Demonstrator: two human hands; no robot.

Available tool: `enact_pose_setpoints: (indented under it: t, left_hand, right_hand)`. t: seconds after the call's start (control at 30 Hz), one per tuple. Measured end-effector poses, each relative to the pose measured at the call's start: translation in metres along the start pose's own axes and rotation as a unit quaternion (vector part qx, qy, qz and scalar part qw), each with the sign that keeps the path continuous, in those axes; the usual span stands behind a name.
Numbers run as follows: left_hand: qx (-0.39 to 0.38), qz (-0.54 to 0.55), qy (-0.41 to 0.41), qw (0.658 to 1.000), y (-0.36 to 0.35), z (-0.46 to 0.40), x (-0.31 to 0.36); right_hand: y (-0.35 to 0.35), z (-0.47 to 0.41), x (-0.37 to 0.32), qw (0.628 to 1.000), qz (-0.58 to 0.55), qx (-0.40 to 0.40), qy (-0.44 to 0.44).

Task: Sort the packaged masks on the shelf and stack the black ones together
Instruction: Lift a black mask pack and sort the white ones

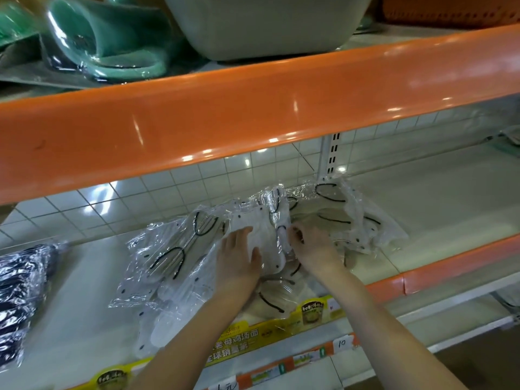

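Both hands work at one white mask packet (264, 235) standing up from the middle of the pile. Left hand (239, 257): fingers straight and together, laid flat against the packet's left face, thumb out along its lower edge. Right hand (312, 243): fingers curled in at the packet's right edge; whether they pinch the wrapper cannot be told.

White masks (168, 260): clear wrappers, black ear loops, loose and overlapping across the middle of the shelf (439, 204); one group left of the hands, another (351, 218) right and behind, reaching toward the tiled back wall (180, 190).

Black masks (19, 291): wrapped stack at the far left of the same shelf, well apart from the white ones, cut off by the frame edge.

Shelf front: yellow printed strip (253, 342) and small price tags (342, 343), one handwritten "10".

Upper shelf, behind an orange edge rail (253, 108): green plastic items in wrap (107, 43) at left, a pale grey tub (267, 23) in the middle, an orange basket (450, 9) at right.
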State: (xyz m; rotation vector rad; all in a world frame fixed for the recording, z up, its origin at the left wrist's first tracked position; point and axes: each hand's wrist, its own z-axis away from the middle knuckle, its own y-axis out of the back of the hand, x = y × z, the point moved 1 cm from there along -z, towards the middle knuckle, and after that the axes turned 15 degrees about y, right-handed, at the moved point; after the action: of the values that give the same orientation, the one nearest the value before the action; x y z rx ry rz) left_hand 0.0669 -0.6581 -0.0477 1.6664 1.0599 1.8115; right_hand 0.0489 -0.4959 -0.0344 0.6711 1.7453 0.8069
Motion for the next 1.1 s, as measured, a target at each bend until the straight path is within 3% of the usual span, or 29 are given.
enact_pose_setpoints:
  t: [0.13, 0.23, 0.3, 0.37, 0.43, 0.53, 0.63, 0.77, 0.83, 0.93, 1.03, 1.1]
  left_hand:
    - [-0.033, -0.064, -0.050, 0.996, -0.013, 0.004, 0.019]
    - [-0.066, -0.084, -0.082, 0.991, -0.025, 0.004, 0.031]
    - [-0.087, -0.086, -0.109, 0.987, -0.033, 0.003, 0.040]
    - [-0.099, -0.083, -0.126, 0.984, -0.038, 0.001, 0.050]
    - [-0.112, -0.081, -0.125, 0.983, -0.044, -0.004, 0.057]
    - [-0.132, -0.090, -0.101, 0.982, -0.052, -0.013, 0.065]
    - [-0.154, -0.107, -0.087, 0.978, -0.058, -0.020, 0.071]
    - [-0.100, -0.086, -0.086, 0.987, -0.060, -0.028, 0.072]
    - [-0.074, 0.007, -0.079, 0.994, -0.056, -0.031, 0.069]
    - [-0.068, 0.113, 0.005, 0.991, -0.049, -0.037, 0.062]
    - [-0.088, 0.135, 0.069, 0.984, -0.049, -0.047, 0.053]
    - [-0.108, 0.175, 0.076, 0.976, -0.048, -0.050, 0.052]
  right_hand:
    - [0.013, -0.006, 0.015, 0.991, 0.056, 0.117, -0.006]
    - [0.024, -0.010, 0.037, 0.976, 0.095, 0.158, -0.116]
    - [0.030, -0.009, 0.047, 0.965, 0.030, 0.144, -0.215]
    - [0.031, -0.008, 0.056, 0.961, -0.002, 0.108, -0.254]
    - [0.029, -0.009, 0.060, 0.959, -0.036, 0.126, -0.251]
    - [0.035, -0.007, 0.056, 0.920, -0.216, 0.208, -0.254]
    - [0.038, -0.003, 0.044, 0.907, -0.285, 0.237, -0.201]
    - [0.028, -0.003, 0.018, 0.938, -0.257, 0.212, -0.092]
    - [0.021, -0.001, 0.010, 0.955, -0.253, 0.154, -0.024]
    - [0.016, 0.002, 0.007, 0.962, -0.255, 0.098, 0.023]
    - [0.014, -0.003, 0.025, 0.990, -0.095, 0.107, -0.018]
    - [0.015, -0.005, 0.041, 0.983, 0.000, 0.122, -0.136]
